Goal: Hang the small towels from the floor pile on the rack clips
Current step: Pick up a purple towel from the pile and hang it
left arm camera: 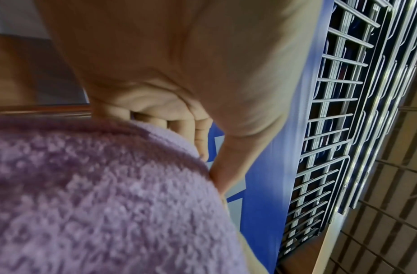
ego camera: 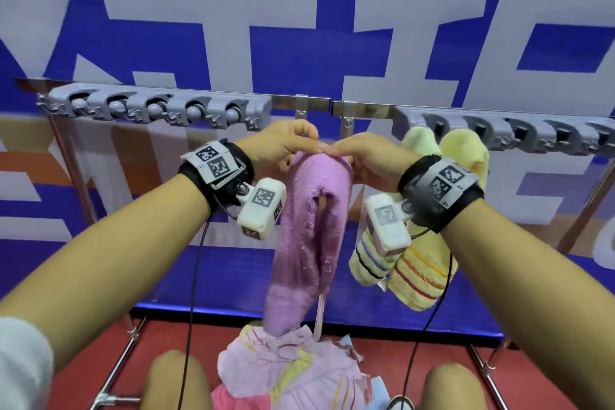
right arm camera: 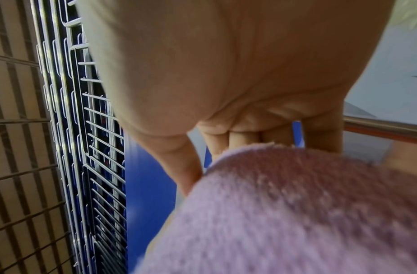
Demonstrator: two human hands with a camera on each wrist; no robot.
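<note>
A purple towel (ego camera: 311, 226) hangs folded from both hands just below the rack rail (ego camera: 312, 102). My left hand (ego camera: 293, 146) pinches its top fold from the left, and my right hand (ego camera: 352, 151) pinches it from the right, fingertips meeting. The purple towel (left arm camera: 97, 194) fills the lower left wrist view under the curled left hand (left arm camera: 179, 120). In the right wrist view the same towel (right arm camera: 296, 213) sits under the right hand (right arm camera: 249, 133). Two yellow-green striped towels (ego camera: 419, 226) hang from the right clip bar (ego camera: 519, 133). The floor pile (ego camera: 293, 373) lies below.
The left clip bar (ego camera: 156, 110) holds several grey clips with nothing in them. Chrome rack legs (ego camera: 116, 369) stand on the red floor at both sides. A blue and white banner (ego camera: 299, 27) backs the rack. My knees (ego camera: 176, 379) flank the pile.
</note>
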